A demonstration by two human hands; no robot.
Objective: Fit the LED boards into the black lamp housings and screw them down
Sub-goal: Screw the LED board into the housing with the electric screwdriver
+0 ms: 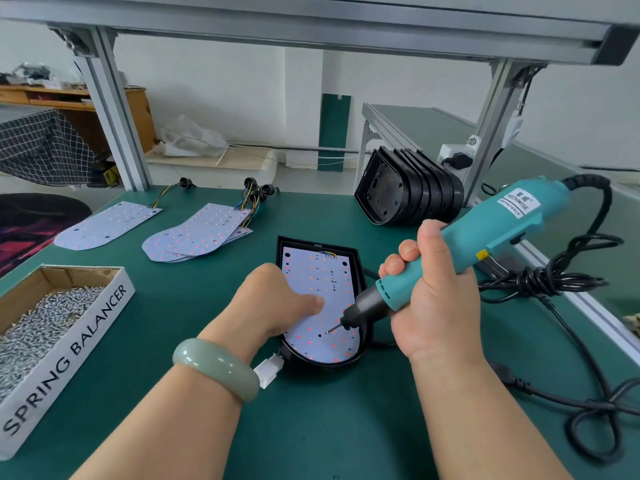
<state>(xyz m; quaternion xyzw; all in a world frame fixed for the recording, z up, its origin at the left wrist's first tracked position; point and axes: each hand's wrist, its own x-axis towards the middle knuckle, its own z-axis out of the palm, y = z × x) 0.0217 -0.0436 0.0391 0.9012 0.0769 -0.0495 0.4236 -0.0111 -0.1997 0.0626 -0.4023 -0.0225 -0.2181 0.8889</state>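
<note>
A black lamp housing [358,268] lies flat on the green bench with a white LED board [318,271] seated inside it. My left hand [273,301] rests on the board's left half, thumb pressing down on it. My right hand [433,296] grips a teal electric screwdriver [485,233], tilted so that its bit touches the board near the rounded lower end. A white connector [268,370] sticks out at the housing's lower left corner.
A cardboard box [86,327] of screws sits at the left. Loose LED boards [194,237] and a single board [107,223] lie behind. Several empty black housings [408,192] are stacked at the back right. The screwdriver's black cable [554,285] coils at the right.
</note>
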